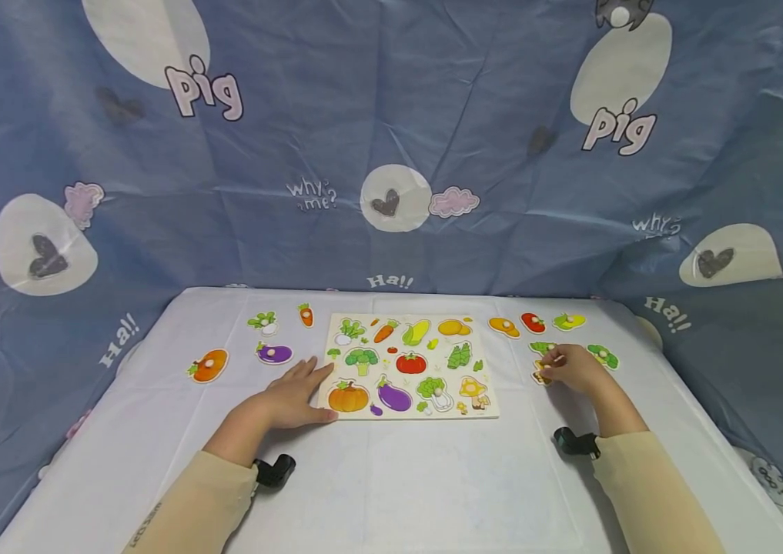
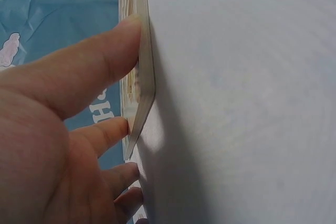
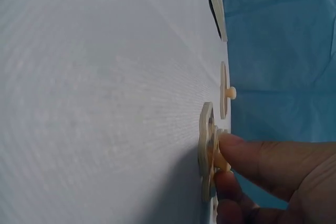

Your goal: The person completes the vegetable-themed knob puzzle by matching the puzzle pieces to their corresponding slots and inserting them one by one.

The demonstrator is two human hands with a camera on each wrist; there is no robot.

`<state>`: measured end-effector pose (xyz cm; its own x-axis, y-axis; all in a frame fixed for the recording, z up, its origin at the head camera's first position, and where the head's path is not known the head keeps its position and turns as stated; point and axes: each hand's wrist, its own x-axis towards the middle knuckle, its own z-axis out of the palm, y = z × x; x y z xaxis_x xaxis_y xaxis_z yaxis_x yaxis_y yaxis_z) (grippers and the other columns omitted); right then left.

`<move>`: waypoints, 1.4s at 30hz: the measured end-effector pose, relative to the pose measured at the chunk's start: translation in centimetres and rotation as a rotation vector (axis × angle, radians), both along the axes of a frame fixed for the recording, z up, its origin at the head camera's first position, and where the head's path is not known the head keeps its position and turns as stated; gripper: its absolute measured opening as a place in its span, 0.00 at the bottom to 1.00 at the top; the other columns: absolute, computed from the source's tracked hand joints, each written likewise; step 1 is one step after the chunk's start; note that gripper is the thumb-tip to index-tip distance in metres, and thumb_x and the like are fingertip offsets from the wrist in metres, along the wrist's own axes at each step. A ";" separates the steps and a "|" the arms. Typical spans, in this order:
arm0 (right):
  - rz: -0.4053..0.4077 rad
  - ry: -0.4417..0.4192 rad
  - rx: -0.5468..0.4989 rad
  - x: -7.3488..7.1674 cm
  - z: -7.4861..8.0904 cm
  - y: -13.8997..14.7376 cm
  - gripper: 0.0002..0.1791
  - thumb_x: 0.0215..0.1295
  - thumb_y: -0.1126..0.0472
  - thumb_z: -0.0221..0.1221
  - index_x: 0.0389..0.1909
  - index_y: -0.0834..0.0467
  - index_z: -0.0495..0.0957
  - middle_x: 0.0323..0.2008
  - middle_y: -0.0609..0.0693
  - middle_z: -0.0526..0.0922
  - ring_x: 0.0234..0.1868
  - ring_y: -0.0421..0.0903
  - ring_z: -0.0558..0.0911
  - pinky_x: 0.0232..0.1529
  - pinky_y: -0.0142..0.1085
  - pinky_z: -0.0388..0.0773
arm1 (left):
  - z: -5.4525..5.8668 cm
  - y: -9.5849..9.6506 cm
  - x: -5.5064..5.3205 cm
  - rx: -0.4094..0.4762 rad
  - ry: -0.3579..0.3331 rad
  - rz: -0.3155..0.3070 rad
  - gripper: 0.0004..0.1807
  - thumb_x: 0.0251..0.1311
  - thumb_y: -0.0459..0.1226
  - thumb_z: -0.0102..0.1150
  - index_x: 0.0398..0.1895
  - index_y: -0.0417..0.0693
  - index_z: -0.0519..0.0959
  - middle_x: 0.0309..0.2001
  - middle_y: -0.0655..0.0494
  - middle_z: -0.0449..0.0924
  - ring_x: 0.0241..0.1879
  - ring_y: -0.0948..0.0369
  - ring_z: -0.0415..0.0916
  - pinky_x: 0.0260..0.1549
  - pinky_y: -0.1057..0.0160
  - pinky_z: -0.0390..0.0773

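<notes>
- Mushroom puzzle piece, pinched by its small peg in the right hand, well to the right of the board, at the right part of the surface.
- Hard to tell, from the edge-on right wrist view, whether touching the surface or lifted slightly clear.
- Grip of the right hand narrow, with thumb and fingertips closed on the peg.
- Just behind the mushroom puzzle piece, partly covered by the right hand: a green piece.
- Just to the right of the right hand: the broccoli piece.
- Farther back, in a loose row: potato piece, tomato piece, yellow-and-green piece.
- Mid-surface: the board, lying flat, with pictures of vegetables and mushrooms.
- Grip of the left hand wide, with fingers spread at the board's left side and thumb against its near edge.
- Left of the board, spaced apart: radish piece, carrot piece, eggplant piece and, outermost, pumpkin piece.
- On both arms: beige sleeves, with a black device at each wrist.
- Behind the white-covered surface: blue cloth, printed with "pig", "Ha!!", hearts and clouds.
</notes>
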<state>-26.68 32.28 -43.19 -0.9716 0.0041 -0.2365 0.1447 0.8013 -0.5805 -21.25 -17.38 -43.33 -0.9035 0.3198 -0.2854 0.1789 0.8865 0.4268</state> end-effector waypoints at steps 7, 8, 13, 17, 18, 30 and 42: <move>-0.021 -0.015 0.026 0.2 0.2 -0.4 0.08 0.64 0.65 0.65 0.38 0.65 0.78 0.35 0.57 0.80 0.36 0.50 0.75 0.35 0.39 0.71 | -0.1 0.0 -0.1 0.003 0.002 -0.001 0.50 0.57 0.57 0.67 0.78 0.47 0.58 0.78 0.36 0.45 0.77 0.37 0.39 0.70 0.32 0.46; -0.024 -0.018 0.028 0.2 0.2 -0.5 0.07 0.64 0.66 0.65 0.38 0.65 0.78 0.35 0.57 0.80 0.36 0.50 0.76 0.35 0.39 0.71 | -0.1 0.0 -0.1 0.004 0.003 -0.001 0.50 0.57 0.56 0.67 0.78 0.47 0.58 0.78 0.36 0.45 0.77 0.37 0.40 0.70 0.32 0.46; -0.023 -0.035 0.034 0.3 0.4 -0.7 0.07 0.65 0.65 0.64 0.39 0.64 0.78 0.37 0.57 0.80 0.37 0.51 0.76 0.38 0.41 0.73 | 0.0 0.1 0.0 0.004 0.001 -0.001 0.50 0.57 0.56 0.67 0.78 0.46 0.58 0.78 0.36 0.45 0.77 0.37 0.40 0.70 0.31 0.46; -0.018 -0.028 0.019 0.4 0.7 -0.8 0.07 0.66 0.64 0.63 0.40 0.64 0.78 0.39 0.58 0.82 0.39 0.51 0.77 0.40 0.42 0.73 | 0.0 0.0 -0.1 0.004 -0.002 -0.002 0.50 0.58 0.56 0.67 0.78 0.46 0.58 0.78 0.36 0.45 0.77 0.37 0.40 0.69 0.31 0.46; -0.018 -0.027 0.010 0.4 0.8 -0.8 0.07 0.66 0.64 0.63 0.40 0.63 0.78 0.39 0.58 0.82 0.40 0.51 0.77 0.40 0.42 0.74 | 0.0 0.0 -0.1 0.004 -0.002 -0.001 0.50 0.58 0.56 0.67 0.78 0.47 0.58 0.78 0.36 0.44 0.77 0.37 0.40 0.69 0.31 0.46; 0.069 0.000 -0.040 1.1 2.5 -2.1 0.08 0.66 0.64 0.64 0.42 0.62 0.80 0.37 0.54 0.81 0.38 0.50 0.77 0.37 0.38 0.76 | 0.1 0.0 0.0 0.011 -0.003 0.002 0.50 0.57 0.56 0.67 0.78 0.46 0.58 0.78 0.36 0.45 0.77 0.36 0.40 0.70 0.31 0.46; 0.245 0.061 -0.102 2.1 3.2 -4.9 0.04 0.64 0.68 0.64 0.37 0.61 0.80 0.31 0.51 0.77 0.33 0.48 0.74 0.33 0.37 0.72 | 0.0 0.0 0.0 0.009 -0.008 0.002 0.49 0.57 0.55 0.67 0.78 0.47 0.58 0.78 0.36 0.45 0.77 0.37 0.40 0.69 0.31 0.46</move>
